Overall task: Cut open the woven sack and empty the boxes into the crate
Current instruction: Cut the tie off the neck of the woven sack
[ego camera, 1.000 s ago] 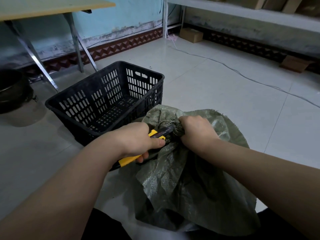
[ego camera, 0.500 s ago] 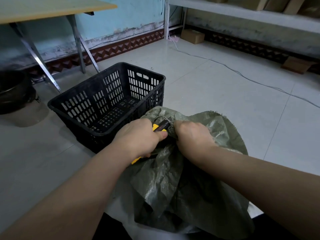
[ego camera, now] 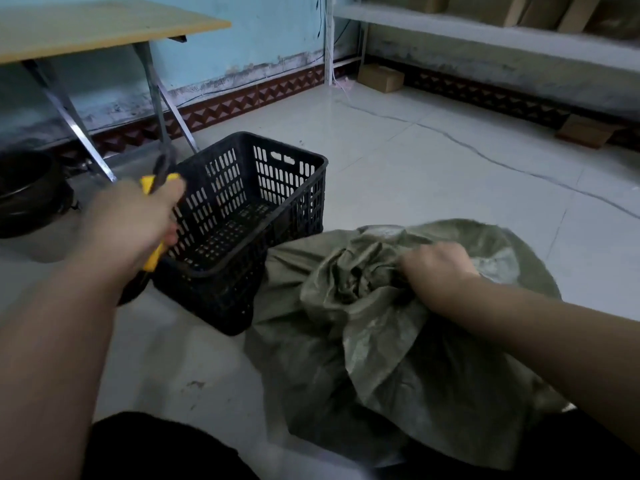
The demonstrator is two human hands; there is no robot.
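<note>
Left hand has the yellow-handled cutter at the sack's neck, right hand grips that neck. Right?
One thing is wrong. In the head view the left hand holds the yellow-handled cutter raised beside the black crate, clear of the sack. The right hand does grip the sack's bunched neck.

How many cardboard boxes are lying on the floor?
2: one cardboard box in the far corner, a second cardboard box under the shelf. The woven sack may hide more.
</note>
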